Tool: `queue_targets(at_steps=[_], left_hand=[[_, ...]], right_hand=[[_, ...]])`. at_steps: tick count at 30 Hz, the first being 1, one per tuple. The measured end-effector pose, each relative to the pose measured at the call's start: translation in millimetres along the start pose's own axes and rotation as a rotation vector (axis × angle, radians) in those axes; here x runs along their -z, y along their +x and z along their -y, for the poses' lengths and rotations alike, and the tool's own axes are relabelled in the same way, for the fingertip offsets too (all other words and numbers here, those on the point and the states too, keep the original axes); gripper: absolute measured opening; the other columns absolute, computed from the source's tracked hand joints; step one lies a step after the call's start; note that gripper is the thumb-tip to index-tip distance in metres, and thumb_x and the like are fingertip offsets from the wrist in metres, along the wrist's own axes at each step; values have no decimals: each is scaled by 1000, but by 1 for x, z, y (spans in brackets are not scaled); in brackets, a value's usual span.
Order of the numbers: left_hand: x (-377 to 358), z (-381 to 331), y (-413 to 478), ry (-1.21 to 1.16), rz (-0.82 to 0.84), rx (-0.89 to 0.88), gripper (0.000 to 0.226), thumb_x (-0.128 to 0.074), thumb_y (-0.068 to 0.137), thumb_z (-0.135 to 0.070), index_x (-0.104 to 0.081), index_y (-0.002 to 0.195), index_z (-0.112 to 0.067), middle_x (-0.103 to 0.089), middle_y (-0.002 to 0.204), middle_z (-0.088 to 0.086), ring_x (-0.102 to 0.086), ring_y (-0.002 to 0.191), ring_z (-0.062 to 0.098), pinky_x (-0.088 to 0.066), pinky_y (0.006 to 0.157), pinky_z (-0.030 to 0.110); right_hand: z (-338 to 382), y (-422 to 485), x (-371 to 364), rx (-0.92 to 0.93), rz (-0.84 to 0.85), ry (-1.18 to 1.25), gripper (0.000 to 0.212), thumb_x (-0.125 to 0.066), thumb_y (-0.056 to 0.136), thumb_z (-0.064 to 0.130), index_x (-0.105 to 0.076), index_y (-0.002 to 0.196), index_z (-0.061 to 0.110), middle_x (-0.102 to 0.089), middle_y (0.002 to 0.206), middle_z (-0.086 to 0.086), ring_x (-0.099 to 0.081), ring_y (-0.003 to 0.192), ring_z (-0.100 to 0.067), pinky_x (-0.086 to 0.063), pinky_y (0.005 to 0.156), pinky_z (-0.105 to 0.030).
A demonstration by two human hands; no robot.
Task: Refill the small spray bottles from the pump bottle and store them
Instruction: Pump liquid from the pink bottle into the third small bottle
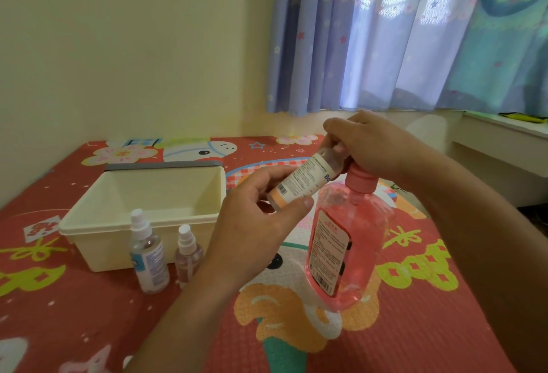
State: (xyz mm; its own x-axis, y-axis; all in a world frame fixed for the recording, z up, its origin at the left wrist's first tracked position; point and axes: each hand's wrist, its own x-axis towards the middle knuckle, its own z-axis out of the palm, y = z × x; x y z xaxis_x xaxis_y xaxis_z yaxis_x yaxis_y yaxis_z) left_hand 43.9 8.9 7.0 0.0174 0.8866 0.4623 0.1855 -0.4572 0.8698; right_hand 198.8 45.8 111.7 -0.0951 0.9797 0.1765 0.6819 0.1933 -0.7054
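Observation:
A pink pump bottle with a pink collar stands on the patterned mat, tilted slightly. My left hand grips a small labelled bottle and holds it slanted, its open end up against the pump head. My right hand is curled over the pump head, which it hides. Two small spray bottles stand capped to the left: a taller clear one and a shorter pinkish one.
A cream storage bin with nothing inside sits just behind the two spray bottles. The red cartoon mat covers the surface. A wall and blue curtains rise behind; a white ledge is at the right.

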Motion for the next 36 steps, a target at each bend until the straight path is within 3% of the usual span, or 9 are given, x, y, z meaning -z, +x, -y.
queue_targets(at_steps=[7, 15, 18, 23, 27, 32, 36], left_hand=[[1, -1, 0, 1, -1, -2, 31, -77, 81, -23, -65, 103, -42, -71, 97, -19, -67, 91, 6, -57, 83, 31], [1, -2, -2, -5, -2, 5, 32, -77, 81, -23, -66, 106, -40, -71, 99, -17, -67, 92, 5, -56, 83, 30], [0, 0, -1, -3, 7, 10, 32, -77, 81, -24, -66, 106, -40, -70, 100, -18, -67, 92, 6, -56, 83, 30], [1, -2, -1, -14, 5, 16, 32, -76, 81, -24, -66, 107, -39, -70, 100, -18, -66, 92, 3, -54, 81, 25], [0, 0, 0, -8, 6, 17, 31, -77, 81, -23, -66, 104, -41, -71, 100, -18, -67, 92, 6, -56, 83, 31], [0, -2, -1, -14, 2, 14, 31, -77, 81, -24, -66, 105, -40, -70, 99, -19, -67, 90, 4, -54, 79, 26], [0, 0, -1, -6, 9, 26, 31, -78, 81, -26, -66, 105, -40, -71, 99, -17, -67, 92, 7, -57, 83, 32]], right_hand=[[1, 0, 3, -8, 6, 3, 37, -41, 94, 21, -70, 78, 4, -70, 65, -4, -57, 41, -3, -46, 52, -20], [1, 0, 5, -12, 33, 20, 38, -41, 94, 20, -70, 83, -1, -68, 57, 2, -58, 41, -4, -45, 47, -17], [1, 0, 0, 1, 20, -4, 38, -40, 95, 18, -68, 83, -3, -69, 65, -5, -57, 39, -3, -42, 41, -12], [2, 0, 7, 9, 35, 12, 37, -41, 95, 18, -68, 85, -6, -68, 57, 3, -59, 46, -7, -45, 47, -15], [1, 0, 0, -3, 14, 10, 39, -39, 96, 18, -69, 87, -5, -66, 63, -3, -55, 37, -1, -40, 39, -10], [1, 0, 4, -7, 11, 57, 40, -40, 96, 19, -71, 86, -4, -67, 56, 3, -56, 39, -3, -43, 42, -12], [0, 2, 0, -5, 22, 10, 38, -40, 96, 18, -68, 89, -7, -66, 61, -2, -57, 40, -4, -44, 44, -13]])
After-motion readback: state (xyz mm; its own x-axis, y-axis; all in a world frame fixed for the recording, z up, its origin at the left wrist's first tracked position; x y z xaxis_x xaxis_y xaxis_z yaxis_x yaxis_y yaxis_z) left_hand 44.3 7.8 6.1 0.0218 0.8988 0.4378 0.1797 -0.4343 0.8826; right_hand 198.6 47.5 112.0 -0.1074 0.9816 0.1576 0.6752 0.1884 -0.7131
